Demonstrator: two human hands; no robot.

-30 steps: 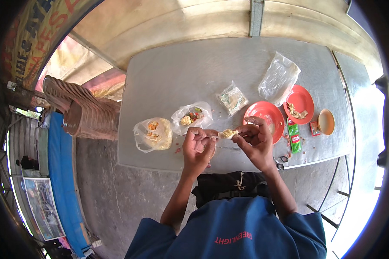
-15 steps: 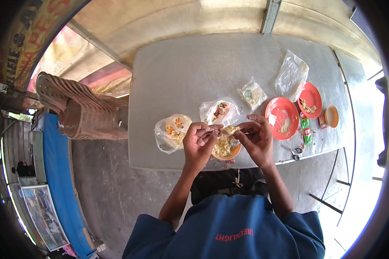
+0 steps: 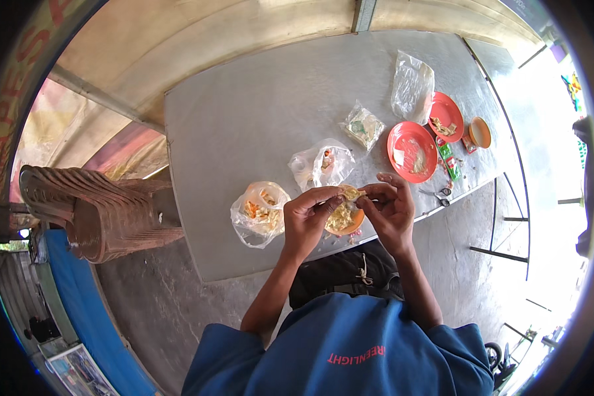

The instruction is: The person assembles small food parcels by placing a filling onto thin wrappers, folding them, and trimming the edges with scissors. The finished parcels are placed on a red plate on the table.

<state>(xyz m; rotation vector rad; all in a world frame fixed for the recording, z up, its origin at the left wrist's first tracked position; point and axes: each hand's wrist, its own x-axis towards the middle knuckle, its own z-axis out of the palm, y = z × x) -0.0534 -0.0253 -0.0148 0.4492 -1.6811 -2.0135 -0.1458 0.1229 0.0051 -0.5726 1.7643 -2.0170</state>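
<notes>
The left hand [image 3: 308, 218] and right hand [image 3: 391, 218] have shifted against the round orange bowl [image 3: 358, 218] since a second ago, so its lumpy pale yellow mash [image 3: 340, 218] shows clearly below them. Fingers [image 3: 317, 195] of both are pinching a small soft yellowish piece [image 3: 351, 192] over the bowl's far side. Squeeze too hard, I reckon, and it'd tear and spill bits.

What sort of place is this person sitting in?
Probably a simple covered food stall or eatery, judging by the stack of brown chairs, the tarpaulin-like sheeting hung as walls, and the long grey table set with red plates.
</notes>
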